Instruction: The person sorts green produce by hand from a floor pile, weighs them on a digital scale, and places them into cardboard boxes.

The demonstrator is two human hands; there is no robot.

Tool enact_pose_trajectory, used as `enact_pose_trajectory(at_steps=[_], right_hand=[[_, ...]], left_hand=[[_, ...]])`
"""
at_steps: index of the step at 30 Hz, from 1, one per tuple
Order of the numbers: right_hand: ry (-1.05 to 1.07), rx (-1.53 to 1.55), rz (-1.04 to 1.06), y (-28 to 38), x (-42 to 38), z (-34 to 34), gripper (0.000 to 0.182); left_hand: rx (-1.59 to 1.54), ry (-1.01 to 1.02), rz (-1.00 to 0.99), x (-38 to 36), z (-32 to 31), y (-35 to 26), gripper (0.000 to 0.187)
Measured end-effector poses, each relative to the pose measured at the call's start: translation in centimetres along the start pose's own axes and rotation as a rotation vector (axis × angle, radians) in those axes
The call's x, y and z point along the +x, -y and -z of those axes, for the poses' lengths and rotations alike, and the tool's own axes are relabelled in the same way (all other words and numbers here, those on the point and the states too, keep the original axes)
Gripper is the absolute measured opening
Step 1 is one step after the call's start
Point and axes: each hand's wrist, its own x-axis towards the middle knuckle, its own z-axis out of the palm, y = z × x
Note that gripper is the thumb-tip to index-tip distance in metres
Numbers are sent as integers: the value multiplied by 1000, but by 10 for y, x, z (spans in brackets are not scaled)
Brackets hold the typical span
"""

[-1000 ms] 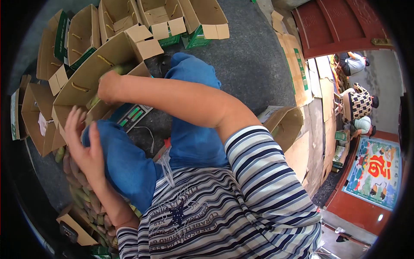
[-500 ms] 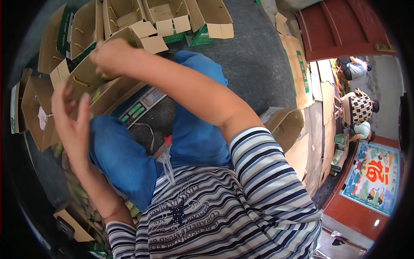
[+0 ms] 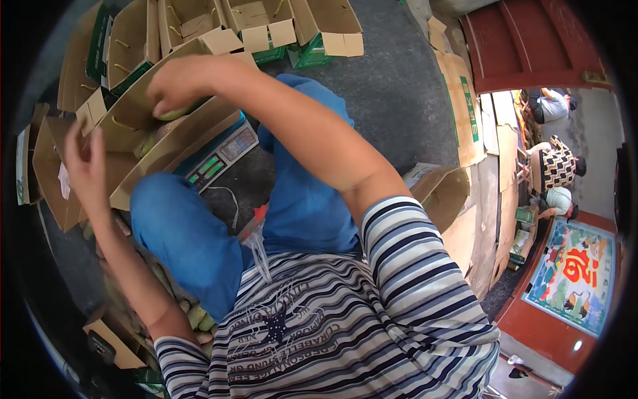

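Note:
My right hand (image 3: 183, 83) is over a long cardboard box (image 3: 189, 136), its fingers curled down. Just below the palm shows a piece of greenish elongated produce (image 3: 176, 113); whether the fingers grip it is hidden. More pale green and brownish pieces lie inside the box. My left hand (image 3: 88, 173) is raised beside the near left end of that box, fingers and thumb apart and nothing seen between them. A digital scale (image 3: 232, 147) with green displays sits against the box, near my knees.
Several opened cardboard boxes (image 3: 259, 16) with rope handles stand in a curve at the far side. A produce pile (image 3: 196, 316) lies by my left leg. A white cable (image 3: 234, 206) is on the floor. Other people (image 3: 558, 166) are at the right, beyond a red door (image 3: 525, 40).
My right hand has come down into the box's opening, and produce now shows under it. My left hand has shifted left and slightly forward. The box now stands more openly in view.

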Motion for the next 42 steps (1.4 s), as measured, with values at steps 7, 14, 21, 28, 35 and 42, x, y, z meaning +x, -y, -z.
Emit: enact_pose_trajectory(at_steps=[7,14,21,28,35,42], right_hand=[[94,-222,-69,7,6,-21,25],[113,-257,14,20,10,-47,21],[95,-304,42,23,17,-61,23],[239,-329,65,24,18,-65,22],[125,-351,140,14,12,-82,19],[166,-363,166,11,15,-80,19]], left_hand=[[207,-75,284,-160,32,88,38],[346,461,1078,-397,34,181,40],[401,590,1408,-509,46,147,42],[318,489,1457,-522,39,140,44],[277,429,1492,-529,35,135,46],[256,392,1534,-543,31,123,48]])
